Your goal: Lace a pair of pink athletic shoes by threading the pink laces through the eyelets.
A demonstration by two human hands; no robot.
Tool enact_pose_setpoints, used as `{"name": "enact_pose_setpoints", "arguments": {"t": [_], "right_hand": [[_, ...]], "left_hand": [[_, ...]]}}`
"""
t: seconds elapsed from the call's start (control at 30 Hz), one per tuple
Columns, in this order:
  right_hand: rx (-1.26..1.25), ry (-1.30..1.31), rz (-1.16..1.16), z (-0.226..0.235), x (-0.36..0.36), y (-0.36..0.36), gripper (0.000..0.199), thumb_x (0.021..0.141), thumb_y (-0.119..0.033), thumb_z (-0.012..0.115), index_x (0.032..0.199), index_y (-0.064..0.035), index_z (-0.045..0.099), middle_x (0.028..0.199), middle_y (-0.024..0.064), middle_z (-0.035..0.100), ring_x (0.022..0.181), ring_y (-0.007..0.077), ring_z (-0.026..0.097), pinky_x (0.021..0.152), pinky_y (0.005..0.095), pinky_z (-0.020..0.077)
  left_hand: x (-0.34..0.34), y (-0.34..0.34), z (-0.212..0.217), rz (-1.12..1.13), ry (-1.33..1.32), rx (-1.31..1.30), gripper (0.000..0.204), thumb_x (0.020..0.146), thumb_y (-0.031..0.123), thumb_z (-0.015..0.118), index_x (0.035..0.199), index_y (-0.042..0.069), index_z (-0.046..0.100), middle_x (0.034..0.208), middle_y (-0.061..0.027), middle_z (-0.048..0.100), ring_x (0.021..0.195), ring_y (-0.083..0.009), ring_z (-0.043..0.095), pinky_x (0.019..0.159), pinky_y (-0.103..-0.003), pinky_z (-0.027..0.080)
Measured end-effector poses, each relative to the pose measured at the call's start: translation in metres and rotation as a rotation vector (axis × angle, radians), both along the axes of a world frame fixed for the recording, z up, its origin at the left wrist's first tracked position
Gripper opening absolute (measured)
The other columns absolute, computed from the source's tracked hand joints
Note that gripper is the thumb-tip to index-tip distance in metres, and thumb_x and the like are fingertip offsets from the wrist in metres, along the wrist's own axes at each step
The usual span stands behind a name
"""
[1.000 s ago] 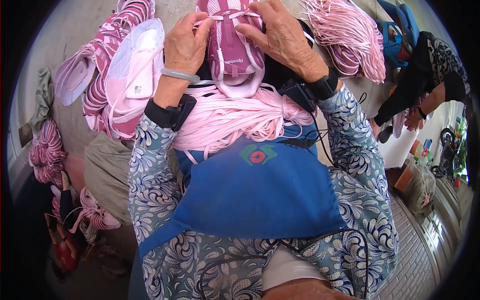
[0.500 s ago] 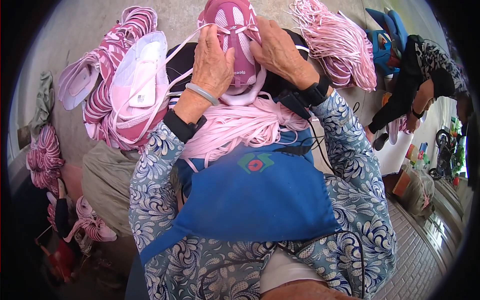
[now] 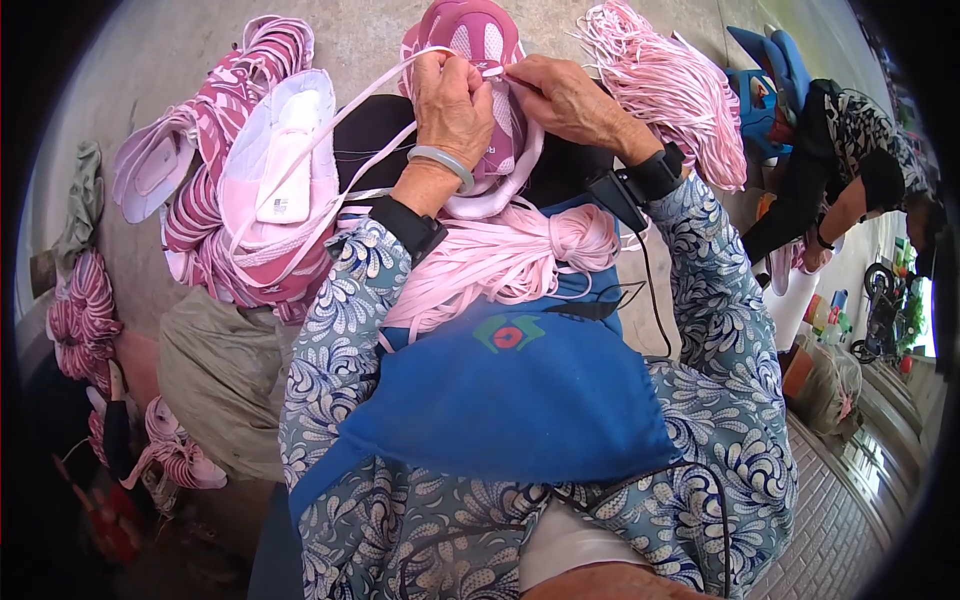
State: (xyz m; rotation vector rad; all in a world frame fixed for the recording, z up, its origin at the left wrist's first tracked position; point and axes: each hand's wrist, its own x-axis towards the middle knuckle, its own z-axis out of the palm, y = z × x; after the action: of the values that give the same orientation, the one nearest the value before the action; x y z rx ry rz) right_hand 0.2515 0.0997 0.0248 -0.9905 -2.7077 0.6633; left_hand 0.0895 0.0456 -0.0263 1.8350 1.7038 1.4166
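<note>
Both hands worked a lace on a pink shoe.
The left hand (image 3: 452, 100) gripped the pink shoe (image 3: 480, 60) on the lap; right hand (image 3: 565, 100) fingers pinched the pink lace (image 3: 330, 140) at its eyelets.

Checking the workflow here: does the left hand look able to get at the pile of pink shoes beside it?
Probably yes. The left hand is busy on the pink shoe with a lace, but the pile of pink shoes lies close alongside, nothing between them.
</note>
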Motion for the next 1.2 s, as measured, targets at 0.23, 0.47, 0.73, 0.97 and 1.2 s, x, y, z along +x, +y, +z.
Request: {"name": "enact_pose_setpoints", "arguments": {"t": [0.23,0.47,0.73,0.97,1.2], "right_hand": [[0.087,0.340,-0.138,-0.015,-0.004,-0.025,0.028,0.078,-0.005,0.054,0.105,0.0019,0.055,0.087,0.0209,0.057,0.081,0.0380,0.057,0.073,0.0429,0.0467],[0.175,0.220,-0.161,-0.005,-0.016,-0.042,0.026,0.078,-0.005,0.056,0.102,0.0012,0.051,0.085,0.0187,0.055,0.078,0.0353,0.058,0.066,0.0395,0.0491],[0.392,0.187,-0.124,0.008,-0.023,-0.038,0.020,0.076,-0.012,0.060,0.095,-0.0056,0.060,0.097,0.0102,0.054,0.093,0.0271,0.053,0.080,0.0368,0.0423],[0.693,0.010,0.123,0.003,-0.039,-0.012,0.013,0.072,-0.015,0.055,0.080,-0.0050,0.059,0.087,0.0070,0.052,0.087,0.0217,0.052,0.079,0.0336,0.0413],[0.680,-0.156,0.071,0.008,-0.048,-0.023,0.015,0.072,-0.014,0.055,0.082,-0.0044,0.059,0.088,0.0082,0.052,0.084,0.0224,0.051,0.077,0.0334,0.0398]], "left_hand": [[-0.003,-0.007,0.012,-0.073,-0.033,-0.006,0.015,0.072,0.003,0.068,0.080,0.003,0.055,0.093,-0.0150,0.051,0.099,-0.0302,0.053,0.081,-0.037,0.044],[-0.002,-0.014,0.019,-0.076,0.010,-0.080,0.016,0.076,0.009,0.069,0.087,0.002,0.059,0.103,-0.0159,0.050,0.099,-0.0303,0.053,0.083,-0.035,0.045],[-0.033,-0.021,0.018,-0.172,-0.231,-0.255,0.015,0.076,0.008,0.067,0.086,0.001,0.059,0.094,-0.0123,0.055,0.086,-0.0259,0.056,0.077,-0.032,0.046],[-0.037,-0.031,0.021,-0.168,-0.133,-0.170,0.041,0.074,0.001,0.064,0.112,0.000,0.049,0.113,-0.0148,0.055,0.104,-0.0250,0.056,0.092,-0.031,0.044],[-0.027,-0.026,0.030,0.014,0.037,-0.336,0.045,0.072,-0.001,0.056,0.116,-0.002,0.046,0.108,-0.0240,0.057,0.101,-0.0393,0.056,0.088,-0.042,0.044]]}}
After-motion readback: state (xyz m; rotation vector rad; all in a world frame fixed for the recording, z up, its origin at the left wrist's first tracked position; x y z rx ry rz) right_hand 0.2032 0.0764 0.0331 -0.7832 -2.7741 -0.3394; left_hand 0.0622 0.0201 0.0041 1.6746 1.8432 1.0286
